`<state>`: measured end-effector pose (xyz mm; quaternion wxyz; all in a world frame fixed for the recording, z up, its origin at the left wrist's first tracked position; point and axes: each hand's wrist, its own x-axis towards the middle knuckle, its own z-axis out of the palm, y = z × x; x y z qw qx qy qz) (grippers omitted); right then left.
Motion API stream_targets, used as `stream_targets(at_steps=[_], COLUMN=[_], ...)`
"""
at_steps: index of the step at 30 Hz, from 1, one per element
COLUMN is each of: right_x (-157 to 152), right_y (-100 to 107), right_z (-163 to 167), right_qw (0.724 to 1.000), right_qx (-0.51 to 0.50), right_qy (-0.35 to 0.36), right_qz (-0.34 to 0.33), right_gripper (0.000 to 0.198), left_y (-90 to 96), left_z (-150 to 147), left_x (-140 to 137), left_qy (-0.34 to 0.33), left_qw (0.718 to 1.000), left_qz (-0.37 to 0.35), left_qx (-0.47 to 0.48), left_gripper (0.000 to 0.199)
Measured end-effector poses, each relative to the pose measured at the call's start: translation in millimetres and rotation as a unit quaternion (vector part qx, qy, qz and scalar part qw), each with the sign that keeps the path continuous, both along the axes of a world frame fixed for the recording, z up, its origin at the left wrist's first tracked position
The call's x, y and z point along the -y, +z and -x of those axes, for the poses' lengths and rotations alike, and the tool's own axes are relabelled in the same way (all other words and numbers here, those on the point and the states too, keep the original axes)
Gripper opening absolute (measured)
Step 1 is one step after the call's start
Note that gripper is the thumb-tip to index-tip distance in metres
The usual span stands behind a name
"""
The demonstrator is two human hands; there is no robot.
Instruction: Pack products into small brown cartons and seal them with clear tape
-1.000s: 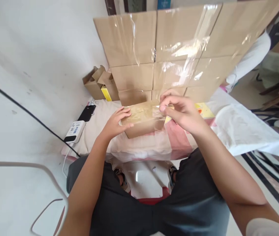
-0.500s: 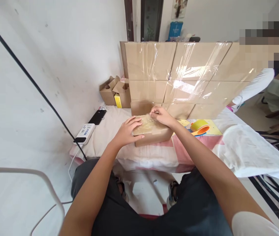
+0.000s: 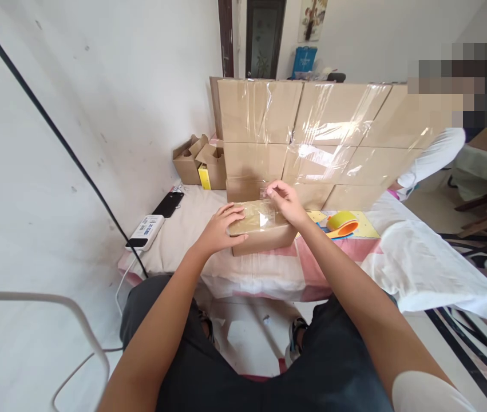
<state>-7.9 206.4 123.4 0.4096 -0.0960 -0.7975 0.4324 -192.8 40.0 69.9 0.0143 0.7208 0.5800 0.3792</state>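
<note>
cardboard box long axis left-right | left hand spread flat on it | right hand pinching tape

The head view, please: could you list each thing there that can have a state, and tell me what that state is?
Small cardboard box: closed, lying flat, tape across its top.
Left hand: pressed flat on the box.
Right hand: pinching clear tape at the box's far edge.
Tape roll: lying unheld on the bed.
Stacked boxes: closed, taped.
Small boxes by the wall: flaps open.
Phone: screen dark.
</note>
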Motion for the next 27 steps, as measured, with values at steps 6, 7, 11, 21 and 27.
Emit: stream_targets(at_steps=[6, 7, 11, 21, 27], right_x=[8, 10, 18, 16, 14], right_y=[8, 11, 26, 27, 15], right_z=[-3, -4, -10, -15, -13], right_qw=[0.996, 0.994, 0.989, 0.979, 0.96], right_qx=[-0.029, -0.021, 0.01, 0.082, 0.159], right_qy=[0.035, 0.051, 0.091, 0.163, 0.202], right_qz=[0.082, 0.097, 0.118, 0.089, 0.112], right_gripper=[0.037, 0.036, 0.04, 0.044, 0.051], left_y=[-2.6, -2.8, -3.5, -3.9, -3.5], left_z=[0, 0, -1, -1, -2], left_x=[-2, -2, -2, -1, 0], left_qy=[0.005, 0.004, 0.003, 0.009, 0.011], left_qw=[1.0, 1.0, 1.0, 1.0, 1.0], left_qz=[-0.008, -0.009, -0.012, -0.003, 0.004], left_qx=[-0.004, -0.005, -0.006, -0.008, -0.006], left_gripper=[0.046, 0.045, 0.046, 0.048, 0.052])
